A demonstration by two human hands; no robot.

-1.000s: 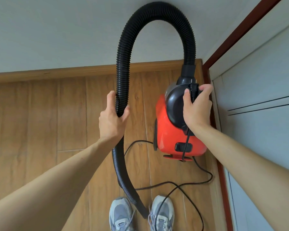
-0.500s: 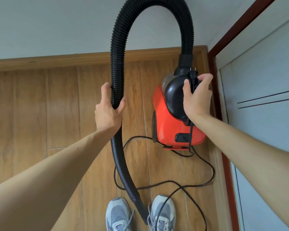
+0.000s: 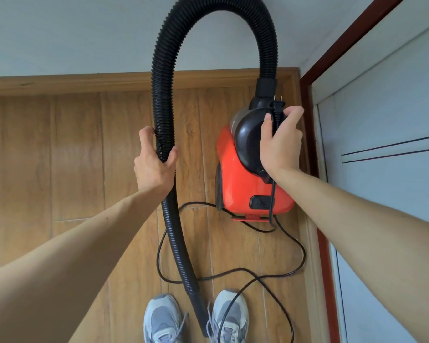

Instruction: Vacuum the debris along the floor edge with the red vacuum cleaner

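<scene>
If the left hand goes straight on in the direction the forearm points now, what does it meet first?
Nothing lies close ahead. The left hand, closed on the black hose, points up the picture over bare wooden floor, so it would probably first meet the wooden skirting board below the wall. Depth is hard to judge.

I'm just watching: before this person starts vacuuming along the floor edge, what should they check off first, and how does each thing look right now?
1. Plug in a socket: not ok; its prongs are bare, held in the right hand against the red vacuum cleaner.
2. Hose gripped: ok; the left hand wraps it.
3. Nozzle at the edge: not ok; it hangs between the shoes.
4. Cord clear of feet: not ok; it loops across the right shoe.
5. Debris along the baseboard: cannot tell.
6. Socket nearby: cannot tell.
</scene>
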